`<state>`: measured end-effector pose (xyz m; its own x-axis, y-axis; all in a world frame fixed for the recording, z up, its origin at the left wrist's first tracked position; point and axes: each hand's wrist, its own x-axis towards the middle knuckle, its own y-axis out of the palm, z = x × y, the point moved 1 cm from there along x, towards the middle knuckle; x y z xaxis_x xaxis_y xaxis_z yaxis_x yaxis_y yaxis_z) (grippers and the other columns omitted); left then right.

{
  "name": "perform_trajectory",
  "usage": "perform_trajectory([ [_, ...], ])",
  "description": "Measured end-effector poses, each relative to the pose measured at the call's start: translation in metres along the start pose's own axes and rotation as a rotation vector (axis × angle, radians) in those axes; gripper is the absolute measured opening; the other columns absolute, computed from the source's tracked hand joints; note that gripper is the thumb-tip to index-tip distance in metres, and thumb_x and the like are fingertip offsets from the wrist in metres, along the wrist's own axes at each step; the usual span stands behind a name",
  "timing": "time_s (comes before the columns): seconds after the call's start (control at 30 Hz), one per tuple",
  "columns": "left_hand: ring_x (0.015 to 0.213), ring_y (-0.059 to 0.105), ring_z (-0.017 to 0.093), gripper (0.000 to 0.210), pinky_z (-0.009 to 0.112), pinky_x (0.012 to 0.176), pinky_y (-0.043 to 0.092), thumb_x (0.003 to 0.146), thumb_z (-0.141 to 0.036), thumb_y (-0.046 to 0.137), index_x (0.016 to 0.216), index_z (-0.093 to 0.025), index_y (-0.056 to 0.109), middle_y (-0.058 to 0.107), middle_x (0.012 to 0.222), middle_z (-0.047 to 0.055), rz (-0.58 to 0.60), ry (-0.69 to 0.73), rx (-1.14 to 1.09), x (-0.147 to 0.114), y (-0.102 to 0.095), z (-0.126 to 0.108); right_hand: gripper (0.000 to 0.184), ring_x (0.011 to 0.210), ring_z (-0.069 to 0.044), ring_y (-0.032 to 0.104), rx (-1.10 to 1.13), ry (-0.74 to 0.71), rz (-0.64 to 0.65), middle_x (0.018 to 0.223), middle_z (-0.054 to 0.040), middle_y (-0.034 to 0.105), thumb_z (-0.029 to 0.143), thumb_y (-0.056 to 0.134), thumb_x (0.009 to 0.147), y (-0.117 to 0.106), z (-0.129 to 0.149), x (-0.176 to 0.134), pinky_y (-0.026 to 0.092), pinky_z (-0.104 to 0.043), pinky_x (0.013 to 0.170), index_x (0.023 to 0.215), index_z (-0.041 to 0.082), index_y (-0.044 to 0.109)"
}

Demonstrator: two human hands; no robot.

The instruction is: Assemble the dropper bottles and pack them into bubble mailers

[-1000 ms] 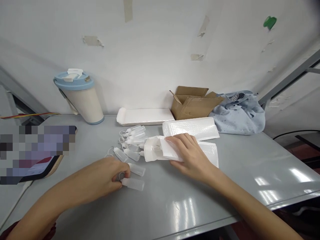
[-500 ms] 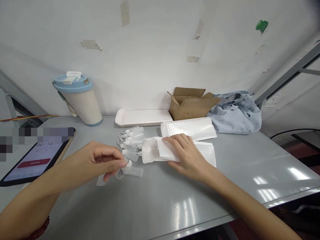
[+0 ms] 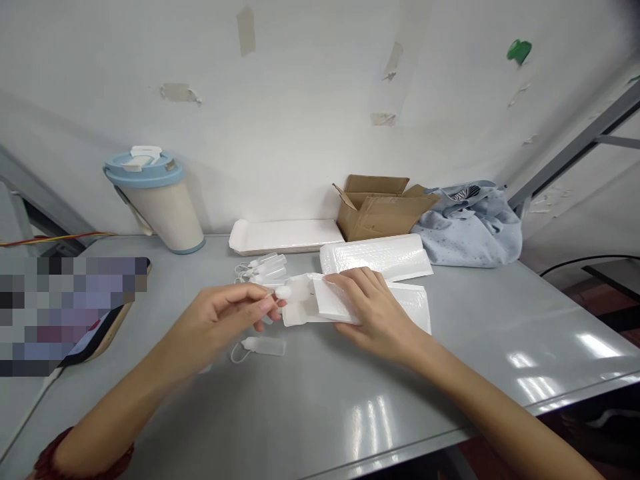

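Observation:
My left hand (image 3: 240,308) is closed in a pinch on a small plastic bottle (image 3: 283,292), its white cap end showing by the fingertips. The bottle is at the mouth of a white bubble mailer (image 3: 410,303), and its body is mostly hidden. My right hand (image 3: 373,310) grips that mailer near its opening, fingers over the top, pressing on the folded-up edge. Several clear bottles (image 3: 273,263) with cord-like loops lie just behind the left hand. In front of it, a single looped bottle (image 3: 267,346) lies on the grey table (image 3: 300,413).
Behind my right hand lies another bubble mailer (image 3: 375,259), with a stack of flat mailers (image 3: 290,235) against the wall. An open cardboard box (image 3: 387,213) and a light blue cloth (image 3: 475,227) stand at the back right. A tumbler (image 3: 165,207) and a phone (image 3: 90,320) are at left.
My left hand has moved right and slightly away from me, from beside the front bottle to the mailer's mouth, with a bottle now in its fingers. My right hand stays on the mailer.

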<state>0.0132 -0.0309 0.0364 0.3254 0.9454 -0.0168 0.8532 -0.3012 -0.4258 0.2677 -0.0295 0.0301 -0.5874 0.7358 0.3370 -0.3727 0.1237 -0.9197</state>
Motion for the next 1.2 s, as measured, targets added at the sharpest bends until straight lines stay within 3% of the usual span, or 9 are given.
perform_trajectory([
  [0.17, 0.052, 0.049, 0.012, 0.044, 0.022, 0.048, 0.039, 0.086, -0.058, 0.050, 0.067, -0.021, 0.064, 0.055, 0.054, -0.003, -0.091, -0.167, 0.149, -0.002, 0.010, -0.003, 0.052, 0.099, -0.028, 0.046, 0.012, -0.010, -0.029, 0.112, -0.0127, 0.055, 0.015, 0.058, 0.076, -0.001, 0.000, -0.001, 0.040, -0.042, 0.082, 0.125, 0.015, 0.043],
  [0.33, 0.045, 0.038, 0.009, 0.056, 0.023, 0.046, 0.033, 0.089, -0.061, 0.036, 0.056, -0.019, 0.052, 0.052, 0.056, -0.003, -0.022, -0.230, 0.067, -0.005, 0.017, -0.003, 0.050, 0.099, -0.028, 0.046, 0.024, -0.040, -0.022, 0.111, -0.0132, 0.054, 0.016, 0.059, 0.078, -0.002, 0.004, -0.002, 0.040, -0.041, 0.082, 0.125, 0.014, 0.045],
  [0.47, 0.049, 0.032, 0.010, 0.054, 0.022, 0.048, 0.029, 0.091, -0.052, 0.037, 0.049, -0.019, 0.033, 0.035, 0.050, -0.005, -0.013, -0.170, 0.079, -0.007, 0.021, -0.008, 0.048, 0.098, -0.028, 0.045, 0.002, -0.081, -0.044, 0.110, -0.0146, 0.054, 0.016, 0.059, 0.079, -0.003, 0.009, -0.004, 0.040, -0.042, 0.082, 0.125, 0.011, 0.045],
  [0.53, 0.048, 0.031, 0.010, 0.050, 0.021, 0.046, 0.027, 0.089, -0.053, 0.042, 0.052, -0.019, 0.038, 0.031, 0.050, -0.006, -0.045, -0.133, 0.107, -0.008, 0.021, -0.010, 0.048, 0.098, -0.028, 0.045, -0.005, -0.089, -0.054, 0.110, -0.0147, 0.054, 0.017, 0.059, 0.079, -0.003, 0.009, -0.004, 0.040, -0.042, 0.082, 0.125, 0.011, 0.045],
  [0.63, 0.046, 0.039, 0.009, 0.037, 0.019, 0.043, 0.032, 0.085, -0.053, 0.052, 0.067, -0.022, 0.058, 0.044, 0.052, -0.006, -0.092, -0.151, 0.095, -0.010, 0.020, -0.012, 0.049, 0.098, -0.028, 0.045, -0.004, -0.089, -0.063, 0.110, -0.0141, 0.054, 0.016, 0.059, 0.079, -0.003, 0.009, -0.005, 0.040, -0.042, 0.082, 0.125, 0.012, 0.045],
  [0.73, 0.048, 0.048, 0.010, 0.029, 0.018, 0.044, 0.039, 0.083, -0.051, 0.057, 0.080, -0.024, 0.066, 0.056, 0.057, -0.005, -0.141, -0.138, 0.073, -0.011, 0.018, -0.009, 0.049, 0.098, -0.028, 0.046, -0.005, -0.084, -0.059, 0.110, -0.0141, 0.055, 0.015, 0.059, 0.078, -0.003, 0.008, -0.004, 0.040, -0.042, 0.081, 0.125, 0.011, 0.046],
  [0.9, 0.062, 0.059, 0.011, 0.012, 0.018, 0.052, 0.044, 0.086, -0.033, 0.061, 0.085, -0.027, 0.071, 0.072, 0.079, -0.003, -0.206, 0.214, 0.264, -0.011, 0.023, -0.008, 0.049, 0.098, -0.029, 0.046, 0.002, -0.089, -0.036, 0.109, -0.0147, 0.055, 0.015, 0.059, 0.077, -0.002, 0.011, -0.004, 0.041, -0.042, 0.081, 0.124, 0.010, 0.047],
  [1.0, 0.075, 0.066, 0.011, 0.016, 0.016, 0.062, 0.047, 0.089, -0.018, 0.056, 0.089, -0.024, 0.070, 0.074, 0.087, -0.002, -0.190, 0.443, 0.351, -0.013, 0.031, -0.010, 0.047, 0.098, -0.028, 0.045, 0.005, -0.098, -0.025, 0.108, -0.0146, 0.054, 0.016, 0.058, 0.079, -0.001, 0.014, -0.005, 0.041, -0.043, 0.082, 0.124, 0.010, 0.047],
  [1.2, 0.057, 0.053, 0.006, 0.028, 0.015, 0.054, 0.039, 0.088, -0.001, 0.045, 0.072, -0.017, 0.061, 0.060, 0.067, -0.004, -0.077, 0.612, 0.355, -0.019, 0.046, -0.011, 0.039, 0.094, -0.027, 0.045, -0.004, -0.165, -0.022, 0.105, -0.0147, 0.056, 0.018, 0.053, 0.084, 0.004, 0.022, -0.007, 0.043, -0.043, 0.080, 0.122, 0.010, 0.048],
])
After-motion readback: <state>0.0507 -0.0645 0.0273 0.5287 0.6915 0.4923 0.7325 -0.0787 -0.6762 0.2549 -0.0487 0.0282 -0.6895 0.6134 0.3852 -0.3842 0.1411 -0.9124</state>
